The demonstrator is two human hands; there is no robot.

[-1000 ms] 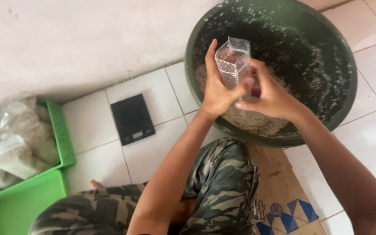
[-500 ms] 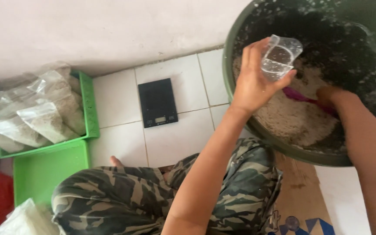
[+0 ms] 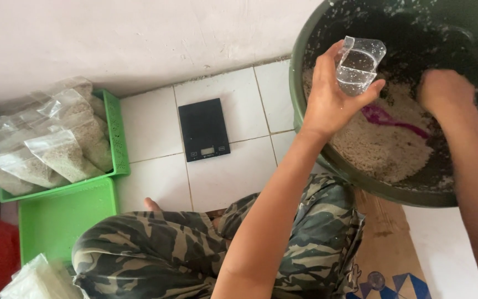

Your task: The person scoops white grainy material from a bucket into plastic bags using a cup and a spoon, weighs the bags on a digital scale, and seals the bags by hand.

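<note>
My left hand (image 3: 333,94) holds a small clear plastic bag (image 3: 358,65) open over the big dark green basin (image 3: 305,119). The basin holds a heap of pale grain (image 3: 380,147). My right hand (image 3: 442,88) is down inside the basin, closed around the end of a pink scoop (image 3: 385,118) that lies on the grain. The bag looks almost empty.
A black kitchen scale (image 3: 204,129) sits on the white floor tiles by the wall. A green basket (image 3: 118,133) at left holds several filled clear bags (image 3: 62,152); a green lid (image 3: 56,218) lies below it. My camouflage-trousered legs (image 3: 195,249) and brown cardboard (image 3: 383,249) fill the foreground.
My right hand left the bag and went down into the basin to the pink scoop. My left hand keeps the bag raised. The view has swung left, showing more of the basket.
</note>
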